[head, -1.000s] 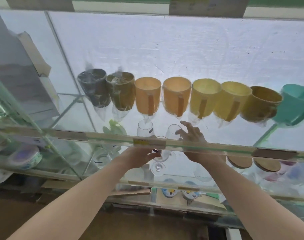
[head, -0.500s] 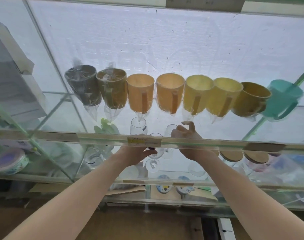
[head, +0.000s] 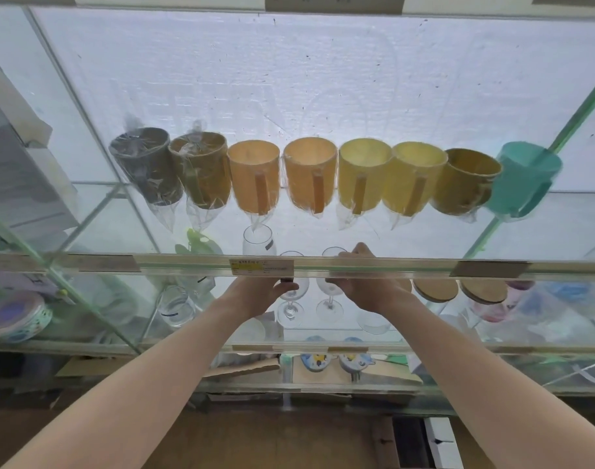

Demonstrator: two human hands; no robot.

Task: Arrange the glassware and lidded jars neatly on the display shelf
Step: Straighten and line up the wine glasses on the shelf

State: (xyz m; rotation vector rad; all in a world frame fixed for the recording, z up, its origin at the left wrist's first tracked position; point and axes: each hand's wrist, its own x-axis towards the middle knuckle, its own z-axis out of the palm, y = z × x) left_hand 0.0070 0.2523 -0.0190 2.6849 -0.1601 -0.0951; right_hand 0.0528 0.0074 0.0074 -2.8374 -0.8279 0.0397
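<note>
— On the glass shelf [head: 323,340], what's held?
— Two clear stemmed wine glasses, side by side: left hand [head: 255,296] cups one [head: 291,299], right hand [head: 367,286] curls around the other [head: 328,292].

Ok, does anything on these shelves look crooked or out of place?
Yes, the teal mug at the right end of the top row leans sideways, while the other mugs stand straight. Nothing looks spilled or broken.

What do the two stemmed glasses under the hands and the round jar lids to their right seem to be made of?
Stemmed glasses and: clear glass by the look, fully see-through, with bright glints on stems and feet. Jar lids and: probably wood or bamboo, matte tan discs; grain is too blurred to confirm.
</note>
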